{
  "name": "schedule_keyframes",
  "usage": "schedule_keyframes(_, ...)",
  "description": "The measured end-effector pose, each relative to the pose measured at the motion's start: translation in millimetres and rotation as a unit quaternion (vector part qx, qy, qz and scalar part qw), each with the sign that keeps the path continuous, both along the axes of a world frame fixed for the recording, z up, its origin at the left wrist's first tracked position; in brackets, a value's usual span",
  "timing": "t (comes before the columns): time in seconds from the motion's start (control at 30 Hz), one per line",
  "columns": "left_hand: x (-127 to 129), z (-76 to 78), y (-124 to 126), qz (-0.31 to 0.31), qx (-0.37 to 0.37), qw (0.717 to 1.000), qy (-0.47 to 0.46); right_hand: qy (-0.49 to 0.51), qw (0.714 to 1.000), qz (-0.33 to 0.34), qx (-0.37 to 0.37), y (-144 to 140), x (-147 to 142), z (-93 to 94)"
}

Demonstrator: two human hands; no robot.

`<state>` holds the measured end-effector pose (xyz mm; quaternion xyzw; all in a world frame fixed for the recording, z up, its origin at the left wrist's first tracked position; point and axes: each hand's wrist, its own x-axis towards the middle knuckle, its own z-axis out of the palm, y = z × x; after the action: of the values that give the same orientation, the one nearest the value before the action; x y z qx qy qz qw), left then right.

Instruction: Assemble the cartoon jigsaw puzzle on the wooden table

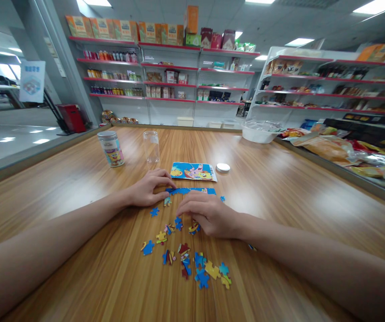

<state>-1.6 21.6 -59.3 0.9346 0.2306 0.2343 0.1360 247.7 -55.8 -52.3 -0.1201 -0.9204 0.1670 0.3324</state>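
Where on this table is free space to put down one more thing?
Bare wood lies right of the lid, toward the white bowl, and left of the printed jar. It is crowded around both hands, among the loose pieces.

On the table (279,188), a joined strip of puzzle pieces (192,191) lies between both hands, the left hand (147,188) touching its left end, the right hand (207,214) just before it. Loose pieces (187,261) lie nearer the person. Behind the strip lies a picture card (194,171), a lid (222,167) at its right, an open jar (151,146) and a lidded jar (111,148) to its left.
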Motion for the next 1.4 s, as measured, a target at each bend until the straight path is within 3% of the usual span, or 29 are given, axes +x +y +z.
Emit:
schedule_keyframes(0.1,1.0,1.1,-1.3,0.001,-0.001,1.000,-0.004,-0.041,0.999,0.001,0.030,-0.3,-0.2,1.6)
schedule_keyframes(0.27,2.2,2.3,-2.2,0.002,-0.004,1.000,-0.004,-0.094,0.990,-0.085,0.057,-5.5,0.8,3.9)
schedule_keyframes(0.43,2.1,1.7,-2.1,0.004,-0.004,1.000,-0.007,-0.114,0.984,-0.119,0.062,-8.8,0.4,3.8)
schedule_keyframes(0.7,2.3,2.2,-2.9,0.008,0.000,1.000,-0.002,-0.072,0.987,-0.123,0.069,-5.4,0.3,0.4)
schedule_keyframes(0.9,2.0,2.2,-2.9,0.010,-0.008,1.000,-0.001,0.049,0.990,-0.124,0.042,1.4,0.5,-8.1)
schedule_keyframes(1.17,2.1,2.1,-2.5,0.012,-0.012,1.000,-0.003,0.096,0.992,-0.079,0.022,2.8,0.2,-2.3)
schedule_keyframes(1.27,2.2,2.4,-2.6,0.010,-0.013,1.000,-0.004,0.052,0.995,-0.079,0.015,7.9,5.1,4.1)
schedule_keyframes(1.4,1.4,1.5,-1.4,0.008,-0.013,1.000,-0.003,-0.147,0.984,-0.094,-0.026,8.5,13.6,32.4)
